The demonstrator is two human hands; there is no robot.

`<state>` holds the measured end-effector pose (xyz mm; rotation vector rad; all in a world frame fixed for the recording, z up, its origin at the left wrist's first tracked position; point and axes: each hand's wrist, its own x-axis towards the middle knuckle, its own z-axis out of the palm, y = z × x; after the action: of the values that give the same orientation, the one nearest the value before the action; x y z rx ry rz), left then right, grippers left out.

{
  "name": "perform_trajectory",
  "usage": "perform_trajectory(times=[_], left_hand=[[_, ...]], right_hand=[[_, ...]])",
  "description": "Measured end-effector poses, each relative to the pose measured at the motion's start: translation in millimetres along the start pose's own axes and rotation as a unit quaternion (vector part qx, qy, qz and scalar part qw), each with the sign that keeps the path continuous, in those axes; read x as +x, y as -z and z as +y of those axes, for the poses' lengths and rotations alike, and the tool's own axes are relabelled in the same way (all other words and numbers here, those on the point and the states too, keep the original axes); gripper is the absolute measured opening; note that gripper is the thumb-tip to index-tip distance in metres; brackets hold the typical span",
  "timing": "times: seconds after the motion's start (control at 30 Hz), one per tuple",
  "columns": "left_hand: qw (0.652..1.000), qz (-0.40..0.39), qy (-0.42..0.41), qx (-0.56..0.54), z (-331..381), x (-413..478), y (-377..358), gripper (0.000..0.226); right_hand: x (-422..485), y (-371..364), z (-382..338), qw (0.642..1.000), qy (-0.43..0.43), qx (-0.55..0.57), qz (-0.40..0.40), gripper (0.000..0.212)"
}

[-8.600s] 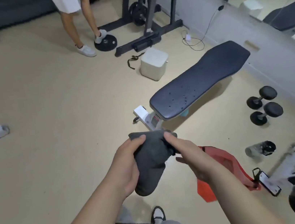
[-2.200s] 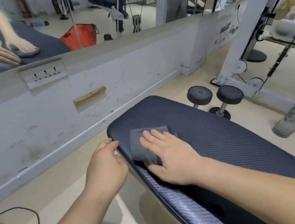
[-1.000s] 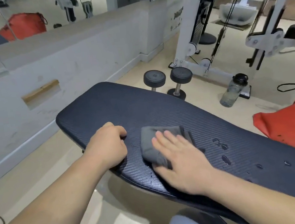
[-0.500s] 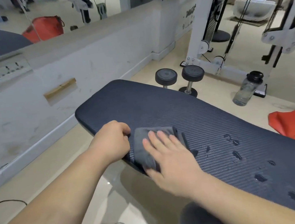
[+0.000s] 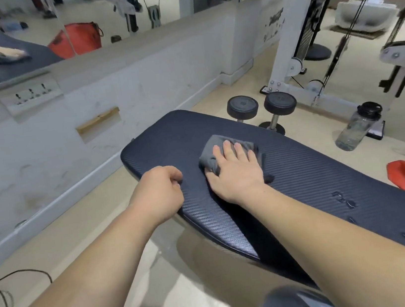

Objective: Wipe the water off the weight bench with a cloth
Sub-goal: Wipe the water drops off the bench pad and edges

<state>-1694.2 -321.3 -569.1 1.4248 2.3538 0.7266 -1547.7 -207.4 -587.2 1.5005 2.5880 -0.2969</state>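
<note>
This is mid-wipe: the right hand [image 5: 235,172] presses the grey cloth [image 5: 210,153] flat on the weight bench [image 5: 302,170] near its far end, fingers [image 5: 228,151] straight and spread over it. The left hand [image 5: 160,193] rests on the pad's near edge in a loose fist, holding nothing I can see. Water drops [image 5: 343,201] lie further right, so the next stroke probably needs to sweep that way.

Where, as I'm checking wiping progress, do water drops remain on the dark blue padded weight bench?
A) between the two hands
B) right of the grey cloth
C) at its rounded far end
B: water drops glisten on the bench right of the grey folded cloth under the right hand.
</note>
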Motion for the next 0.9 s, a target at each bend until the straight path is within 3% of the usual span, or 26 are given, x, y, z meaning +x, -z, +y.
perform_trajectory(times=[0.23, 0.33, 0.47, 0.57, 0.73, 0.9], left_hand=[[0.999, 0.023, 0.021, -0.035, -4, 3, -1, 0.028], [0.998, 0.034, 0.012, -0.055, 0, 3, -3, 0.026], [0.997, 0.033, -0.006, -0.068, 5, 2, -5, 0.026], [0.996, 0.044, -0.015, -0.073, 12, 4, -4, 0.025], [0.993, 0.068, -0.026, -0.095, 27, 8, -6, 0.024], [0.994, 0.006, -0.062, -0.095, 48, 5, -26, 0.025]], right_hand=[[-91, -11, 1, 0.968, 0.250, -0.016, -0.019, 0.083], [-49, 0, 29, 0.976, 0.218, -0.024, -0.012, 0.079], [31, 10, 27, 0.999, 0.048, -0.006, 0.014, 0.072], [45, 6, 14, 1.000, 0.002, -0.005, 0.015, 0.073], [-27, 3, 21, 0.992, 0.123, -0.008, 0.007, 0.073], [-97, -8, 78, 0.963, 0.267, -0.046, 0.003, 0.077]])
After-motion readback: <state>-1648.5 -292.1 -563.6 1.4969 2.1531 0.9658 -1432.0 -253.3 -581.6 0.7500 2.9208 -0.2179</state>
